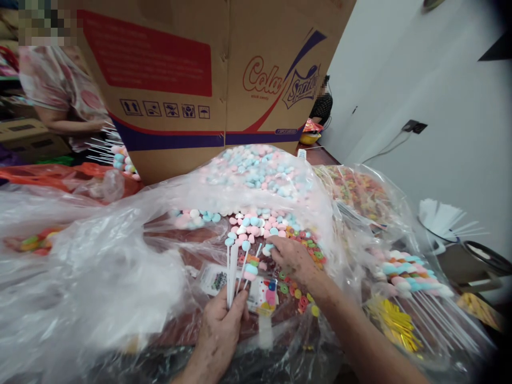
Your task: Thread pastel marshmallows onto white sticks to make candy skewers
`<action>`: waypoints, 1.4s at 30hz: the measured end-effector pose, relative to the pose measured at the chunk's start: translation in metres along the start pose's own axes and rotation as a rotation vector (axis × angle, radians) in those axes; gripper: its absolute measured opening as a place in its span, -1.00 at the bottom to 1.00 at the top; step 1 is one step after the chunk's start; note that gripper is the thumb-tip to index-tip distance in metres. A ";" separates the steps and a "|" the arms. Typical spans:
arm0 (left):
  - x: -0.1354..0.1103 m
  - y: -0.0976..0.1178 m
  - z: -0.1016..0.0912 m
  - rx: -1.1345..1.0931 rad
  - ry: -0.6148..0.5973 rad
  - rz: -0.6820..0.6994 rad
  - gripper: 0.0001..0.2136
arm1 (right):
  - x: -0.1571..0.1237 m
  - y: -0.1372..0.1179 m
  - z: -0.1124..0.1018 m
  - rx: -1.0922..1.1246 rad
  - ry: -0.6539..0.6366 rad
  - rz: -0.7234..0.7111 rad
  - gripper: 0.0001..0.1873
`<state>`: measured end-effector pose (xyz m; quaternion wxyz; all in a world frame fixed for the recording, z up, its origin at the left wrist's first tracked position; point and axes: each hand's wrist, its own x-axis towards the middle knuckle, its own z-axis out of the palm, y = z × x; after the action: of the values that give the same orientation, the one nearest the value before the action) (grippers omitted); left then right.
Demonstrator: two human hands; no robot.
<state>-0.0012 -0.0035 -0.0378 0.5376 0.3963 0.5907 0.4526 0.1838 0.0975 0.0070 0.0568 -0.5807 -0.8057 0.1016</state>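
My left hand (221, 325) is closed around several white candy sticks (232, 272), which point up and away from me. Pink, blue and orange candies are threaded near one stick, just above my fingers. My right hand (294, 258) reaches in from the right, its fingertips pinched at a pale blue marshmallow (268, 249) by the edge of the loose pile. Pink, white and blue marshmallows (250, 226) lie spread in front of both hands. Colourful gummy rings (298, 293) are scattered beneath my right forearm. Behind my left hand lies a clear printed packet (264, 298).
A large cardboard box (176, 128) stands at the back. Before it lies a clear bag of marshmallows (256, 168). Finished marshmallow skewers (416, 274) and gold ties (396, 325) lie at right. Plastic sheeting (100, 288) covers the left. A person (66, 101) stands back left.
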 end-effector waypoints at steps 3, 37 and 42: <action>0.001 -0.001 0.000 -0.033 -0.054 -0.006 -0.65 | 0.001 0.000 0.000 -0.042 -0.031 -0.047 -0.71; 0.005 -0.002 -0.003 0.119 -0.119 0.117 -0.72 | -0.002 -0.003 -0.012 1.460 0.111 0.207 -0.72; 0.002 0.001 0.001 0.056 -0.098 0.101 -0.73 | -0.001 -0.001 -0.013 1.412 0.067 0.219 -0.70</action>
<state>-0.0006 -0.0009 -0.0370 0.5311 0.4623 0.5555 0.4423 0.1861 0.0976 0.0194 0.4332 -0.4857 -0.4824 0.5863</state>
